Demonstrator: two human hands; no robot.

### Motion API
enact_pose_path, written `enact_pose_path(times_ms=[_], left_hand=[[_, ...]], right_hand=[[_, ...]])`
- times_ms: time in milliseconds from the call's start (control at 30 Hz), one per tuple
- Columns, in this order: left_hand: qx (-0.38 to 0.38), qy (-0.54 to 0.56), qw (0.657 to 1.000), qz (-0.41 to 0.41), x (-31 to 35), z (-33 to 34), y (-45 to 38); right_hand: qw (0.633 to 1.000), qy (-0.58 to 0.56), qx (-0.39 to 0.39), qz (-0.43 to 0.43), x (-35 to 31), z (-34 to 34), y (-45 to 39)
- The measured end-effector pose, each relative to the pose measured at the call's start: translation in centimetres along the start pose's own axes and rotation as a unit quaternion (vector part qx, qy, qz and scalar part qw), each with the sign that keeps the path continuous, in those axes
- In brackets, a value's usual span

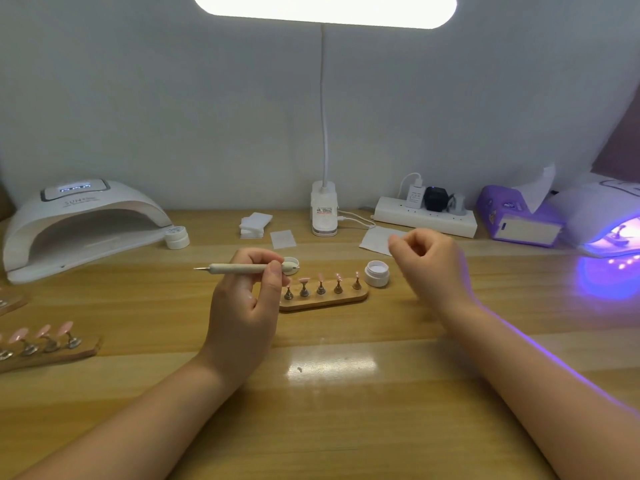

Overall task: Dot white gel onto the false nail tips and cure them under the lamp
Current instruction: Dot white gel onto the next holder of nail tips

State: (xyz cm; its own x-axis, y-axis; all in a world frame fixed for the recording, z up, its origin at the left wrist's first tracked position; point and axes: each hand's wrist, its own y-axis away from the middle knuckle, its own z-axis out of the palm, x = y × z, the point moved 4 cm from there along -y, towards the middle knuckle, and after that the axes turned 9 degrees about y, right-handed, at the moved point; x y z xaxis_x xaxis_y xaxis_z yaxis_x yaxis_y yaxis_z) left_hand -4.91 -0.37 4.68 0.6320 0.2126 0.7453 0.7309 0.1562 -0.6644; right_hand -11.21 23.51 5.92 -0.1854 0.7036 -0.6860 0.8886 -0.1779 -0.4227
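My left hand (246,306) pinches a pale dotting pen (239,269), held level with its metal tip pointing left. Just right of it, a small wooden stand (325,299) carries several pink false nail tips (304,280) on metal holders. An open white gel jar (376,273) stands at the stand's right end, and its lid (291,263) lies behind my left thumb. My right hand (429,261) hovers behind the jar with fingers loosely curled, holding nothing. A curing lamp (602,216) at the far right glows violet with a stand inside.
A second white curing lamp (79,223) sits unlit at the back left with a closed jar (177,237) beside it. More nail stands (45,344) lie at the left edge. A desk lamp base (324,211), wipes (255,224), power strip (424,216) and tissue box (516,216) line the back.
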Motion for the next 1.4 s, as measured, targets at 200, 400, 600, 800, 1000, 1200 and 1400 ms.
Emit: enact_pose_path(times_ms=[200, 400, 600, 800, 1000, 1200, 1400], left_hand=[[-0.003, 0.003, 1.000, -0.002, 0.0, 0.1, 0.1], [-0.004, 0.003, 1.000, -0.004, 0.0, 0.1, 0.0], [-0.006, 0.000, 1.000, -0.007, 0.0, 0.1, 0.0], [-0.007, 0.004, 1.000, -0.015, 0.1, 0.2, 0.0], [0.001, 0.016, 1.000, -0.014, 1.2, 0.2, -0.2], [0.000, 0.057, 0.998, -0.020, 3.5, 0.6, -1.0], [-0.012, 0.055, 0.998, -0.023, 4.7, 0.9, -1.3]], right_hand=[[0.973, 0.197, -0.119, 0.034, 3.3, 0.8, -1.4], [0.955, 0.207, -0.214, 0.009, 3.1, 1.7, -0.8], [0.955, 0.220, -0.196, -0.018, 2.7, 2.0, -0.5], [0.980, 0.140, -0.138, -0.011, 3.1, 1.8, -0.5], [0.989, 0.124, -0.036, -0.078, 1.2, 0.5, -0.8], [0.967, 0.164, -0.011, -0.194, -2.6, 0.3, 0.8], [0.944, 0.184, -0.005, -0.273, -5.8, 0.3, 2.6]])
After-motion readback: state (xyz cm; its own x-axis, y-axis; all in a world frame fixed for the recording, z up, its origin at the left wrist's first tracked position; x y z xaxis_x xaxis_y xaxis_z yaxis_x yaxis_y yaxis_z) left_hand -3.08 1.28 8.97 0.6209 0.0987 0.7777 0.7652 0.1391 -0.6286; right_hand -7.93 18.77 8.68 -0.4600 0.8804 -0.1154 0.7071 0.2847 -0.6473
